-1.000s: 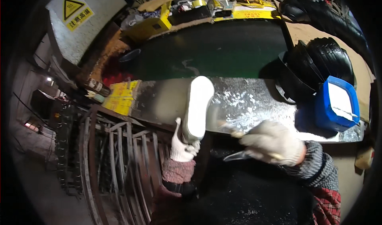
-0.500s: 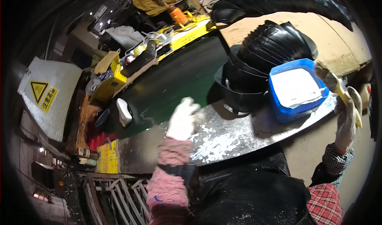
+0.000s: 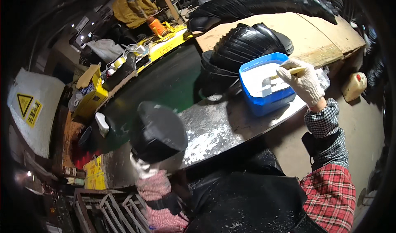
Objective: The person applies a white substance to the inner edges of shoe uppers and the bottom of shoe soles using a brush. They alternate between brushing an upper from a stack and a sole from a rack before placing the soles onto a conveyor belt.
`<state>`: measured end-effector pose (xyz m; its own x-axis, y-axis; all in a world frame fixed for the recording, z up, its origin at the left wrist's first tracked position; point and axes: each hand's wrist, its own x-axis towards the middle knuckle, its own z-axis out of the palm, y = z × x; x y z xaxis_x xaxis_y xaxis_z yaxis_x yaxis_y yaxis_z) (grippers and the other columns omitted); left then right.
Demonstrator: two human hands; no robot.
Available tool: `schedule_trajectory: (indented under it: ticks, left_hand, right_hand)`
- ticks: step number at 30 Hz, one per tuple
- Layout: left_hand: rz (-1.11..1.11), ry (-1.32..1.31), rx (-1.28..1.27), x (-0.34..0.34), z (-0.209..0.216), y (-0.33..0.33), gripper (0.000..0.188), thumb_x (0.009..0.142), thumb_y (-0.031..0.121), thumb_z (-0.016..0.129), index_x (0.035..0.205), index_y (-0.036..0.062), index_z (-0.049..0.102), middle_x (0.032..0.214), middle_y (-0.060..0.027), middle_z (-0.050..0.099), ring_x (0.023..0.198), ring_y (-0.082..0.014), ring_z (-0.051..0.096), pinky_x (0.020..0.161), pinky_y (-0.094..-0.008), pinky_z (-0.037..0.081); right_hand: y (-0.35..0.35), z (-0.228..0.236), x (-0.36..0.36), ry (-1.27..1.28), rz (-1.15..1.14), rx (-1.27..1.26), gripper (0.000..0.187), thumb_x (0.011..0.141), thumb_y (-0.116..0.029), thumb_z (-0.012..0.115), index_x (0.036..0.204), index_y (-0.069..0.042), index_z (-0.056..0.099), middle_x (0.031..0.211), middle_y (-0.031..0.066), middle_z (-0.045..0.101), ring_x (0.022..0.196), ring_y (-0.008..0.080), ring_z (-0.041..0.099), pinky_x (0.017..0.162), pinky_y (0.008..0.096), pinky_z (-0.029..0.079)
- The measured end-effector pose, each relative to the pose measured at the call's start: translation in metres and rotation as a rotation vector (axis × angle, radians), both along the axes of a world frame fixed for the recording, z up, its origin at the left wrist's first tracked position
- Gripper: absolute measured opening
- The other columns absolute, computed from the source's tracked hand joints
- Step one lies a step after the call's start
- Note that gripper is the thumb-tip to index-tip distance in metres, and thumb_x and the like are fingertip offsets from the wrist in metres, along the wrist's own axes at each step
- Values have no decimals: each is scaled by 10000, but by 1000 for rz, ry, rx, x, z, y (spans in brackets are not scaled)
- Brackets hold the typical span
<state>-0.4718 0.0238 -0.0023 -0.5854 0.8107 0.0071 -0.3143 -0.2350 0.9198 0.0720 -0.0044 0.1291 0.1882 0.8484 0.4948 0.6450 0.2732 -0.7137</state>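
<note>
My left hand (image 3: 144,167), in a white glove, is closed on the lower edge of black sole-shaped pieces (image 3: 161,130). They are blurred, so I cannot tell how many there are. They are held above the white-smeared metal ledge (image 3: 206,140). In its pale glove, my right hand (image 3: 304,82) grips a brush (image 3: 295,70) by its yellowish handle. The brush head dips into white paste (image 3: 258,76) inside a blue tub (image 3: 268,107) standing on the ledge. Left of the tub leans a fanned stack of similar black pieces (image 3: 247,43).
Beyond the ledge runs a dark green belt (image 3: 169,74) carrying a white sole-shaped piece (image 3: 102,123) and a dark one (image 3: 85,137). A long row of black pieces (image 3: 264,7) lies on a board (image 3: 317,43). A pale jug (image 3: 354,88) stands at right, a grey cover (image 3: 35,88) at left.
The bare-palmed left glove now holds black pieces and has come nearer to me. My right hand has brought the brush from beside the tub into the paste. The whole view has shifted.
</note>
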Motion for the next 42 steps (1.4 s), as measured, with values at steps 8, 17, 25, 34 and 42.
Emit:
schedule_trajectory:
  ticks: [8, 17, 25, 34, 42]
  left_hand:
    - [-179, 859, -172, -71, -23, -148, 549, 882, 239, 662, 1359, 37, 479, 1282, -150, 592, 1121, -254, 608, 964, -396, 495]
    - [-390, 37, -162, 19, 13, -120, 416, 929, 71, 581, 1333, -5, 519, 1299, -92, 570, 1172, -209, 539, 1033, -360, 405]
    - [-202, -138, -59, 2, 12, -107, 404, 916, 68, 611, 1301, -17, 525, 1241, -69, 569, 1082, -177, 539, 971, -331, 383]
    - [-441, 32, -103, 46, 10, -74, 297, 931, 93, 601, 1204, -18, 575, 1080, -82, 618, 918, -170, 585, 819, -304, 441]
    - [-456, 169, -148, 39, 36, -60, 223, 944, 116, 593, 1118, -20, 620, 936, -94, 661, 772, -164, 626, 684, -280, 492]
  right_hand:
    - [-48, -10, -4, -246, -93, 168, 72, 932, -29, 588, 926, 37, 617, 752, 13, 520, 650, 71, 462, 578, 225, 386]
    - [2, -1, -226, 366, 705, 29, 349, 951, -156, 575, 1227, 57, 564, 1091, 129, 653, 979, 197, 624, 889, 317, 487]
    - [38, -45, -276, 539, 842, -293, 275, 932, -147, 634, 1104, 68, 637, 931, 124, 691, 809, 137, 647, 718, 250, 531]
    - [30, 8, -338, 93, 805, 51, 276, 913, -169, 628, 1102, 33, 635, 807, 111, 671, 680, 188, 638, 609, 299, 518]
    - [-33, 11, -328, -67, 1392, 198, 350, 867, -294, 693, 1083, -23, 635, 728, 95, 625, 668, 274, 662, 611, 364, 549]
